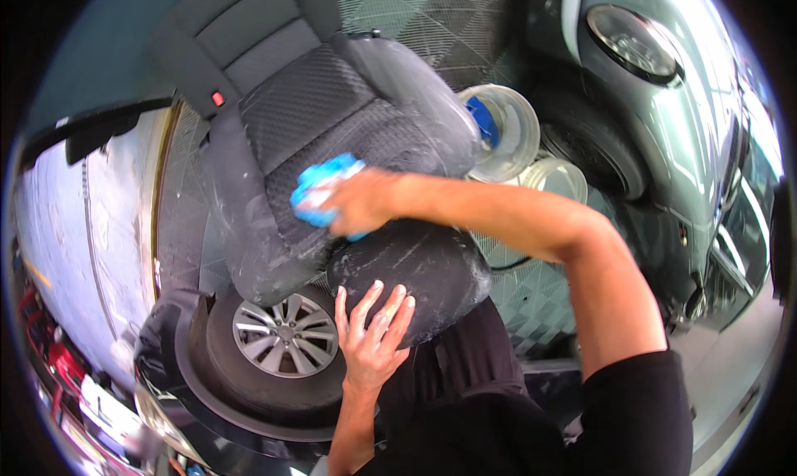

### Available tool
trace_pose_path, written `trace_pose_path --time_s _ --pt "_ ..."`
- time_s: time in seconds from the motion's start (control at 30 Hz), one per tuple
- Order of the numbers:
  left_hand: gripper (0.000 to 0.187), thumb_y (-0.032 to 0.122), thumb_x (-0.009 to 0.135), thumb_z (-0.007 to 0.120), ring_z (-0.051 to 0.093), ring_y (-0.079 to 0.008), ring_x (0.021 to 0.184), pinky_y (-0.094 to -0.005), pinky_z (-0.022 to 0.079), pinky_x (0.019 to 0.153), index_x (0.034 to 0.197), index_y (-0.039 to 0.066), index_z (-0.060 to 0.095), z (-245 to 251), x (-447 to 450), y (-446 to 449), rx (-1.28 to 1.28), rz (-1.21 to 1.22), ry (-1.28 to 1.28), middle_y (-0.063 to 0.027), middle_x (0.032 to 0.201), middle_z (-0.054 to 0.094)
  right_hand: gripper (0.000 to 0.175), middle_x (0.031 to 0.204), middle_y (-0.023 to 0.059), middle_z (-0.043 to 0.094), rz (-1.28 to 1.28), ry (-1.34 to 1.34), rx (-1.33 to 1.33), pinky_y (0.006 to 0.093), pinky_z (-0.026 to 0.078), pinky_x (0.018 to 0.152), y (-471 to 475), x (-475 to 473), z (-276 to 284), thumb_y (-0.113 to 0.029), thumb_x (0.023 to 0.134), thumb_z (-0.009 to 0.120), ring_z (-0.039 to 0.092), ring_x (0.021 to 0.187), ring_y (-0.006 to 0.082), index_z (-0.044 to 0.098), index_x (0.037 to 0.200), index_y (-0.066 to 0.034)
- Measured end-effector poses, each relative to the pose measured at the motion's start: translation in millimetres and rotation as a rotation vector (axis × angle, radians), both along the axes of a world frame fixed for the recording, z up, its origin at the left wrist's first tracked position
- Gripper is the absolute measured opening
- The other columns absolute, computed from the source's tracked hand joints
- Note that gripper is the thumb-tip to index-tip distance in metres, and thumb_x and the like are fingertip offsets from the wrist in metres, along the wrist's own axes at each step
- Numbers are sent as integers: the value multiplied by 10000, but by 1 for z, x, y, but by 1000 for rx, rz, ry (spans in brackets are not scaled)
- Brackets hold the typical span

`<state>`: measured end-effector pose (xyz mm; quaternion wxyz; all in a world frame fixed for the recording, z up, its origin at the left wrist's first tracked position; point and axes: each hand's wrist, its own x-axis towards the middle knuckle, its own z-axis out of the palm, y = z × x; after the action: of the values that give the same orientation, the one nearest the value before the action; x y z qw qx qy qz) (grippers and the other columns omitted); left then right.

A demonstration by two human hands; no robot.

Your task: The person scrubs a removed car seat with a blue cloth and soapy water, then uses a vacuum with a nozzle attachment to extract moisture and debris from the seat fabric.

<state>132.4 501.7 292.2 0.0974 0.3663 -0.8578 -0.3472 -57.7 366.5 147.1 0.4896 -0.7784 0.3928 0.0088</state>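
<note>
My right hand (364, 202), blurred, presses a bunched blue and white cloth (317, 189) onto the front part of a dark grey car seat's cushion (324, 111). The woven centre and side bolsters carry pale, whitish streaks. Nearer to me, a black padded piece that looks like a headrest (429, 270) stands against my lap, also streaked with white. My left hand (370, 339) holds it at its near edge, fingers spread over its face. Wet-looking white residue shows on those fingers. The headrest's underside is hidden.
Two translucent buckets stand right of the seat; the larger bucket (526, 121) has a blue item inside. A silvery-green car (679, 121) is close on the right. A tyre with an alloy wheel (286, 336) sits in a dark wheel arch at lower left. Grid tiles (461, 21) cover the floor.
</note>
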Motion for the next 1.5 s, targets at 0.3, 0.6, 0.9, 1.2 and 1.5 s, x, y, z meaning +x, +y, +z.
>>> trace_pose_path --time_s 0.3,0.6,0.9,1.2,1.5 --pt "559 212 746 763 619 -370 1367 -707 328 1223 1295 106 774 4 -6 -3 -26 -58 -37 -59 1409 718 462 1448 188 612 -1064 9 -421 508 429 1183 108 -155 -15 -130 895 681 574 1357 403 666 1354 -76" --pt "558 242 811 819 601 -417 1393 -714 338 1223 1337 94 709 2 -9 2 -70 -97 -107 -95 1419 699 643 1415 130 562 -2348 -169 490 474 488 1112 388 -283 -121 -333 963 741 577 1295 328 495 1500 -79" --pt "798 94 622 793 579 -425 1429 -654 341 1245 1409 57 666 0 -1 -3 -117 -166 -141 -163 1478 667 909 1717 177 333 -2675 -326 670 642 554 995 530 -309 -124 -338 994 741 522 1432 410 190 1695 -167" --pt "826 65 609 754 568 -435 1441 -634 344 1251 1424 -4 639 3 -6 2 -188 -190 -164 -208 1485 658 779 1610 172 481 -2399 -185 854 542 610 942 584 -204 -118 -237 957 795 654 1263 299 386 1609 -120" --pt "786 -6 751 856 601 -447 1387 -521 434 1214 1485 -66 581 2 -8 15 -357 -216 -184 -247 1510 627 884 1564 269 539 -2205 664 594 466 451 1213 788 -255 -140 -288 859 863 522 1469 402 437 1577 0"
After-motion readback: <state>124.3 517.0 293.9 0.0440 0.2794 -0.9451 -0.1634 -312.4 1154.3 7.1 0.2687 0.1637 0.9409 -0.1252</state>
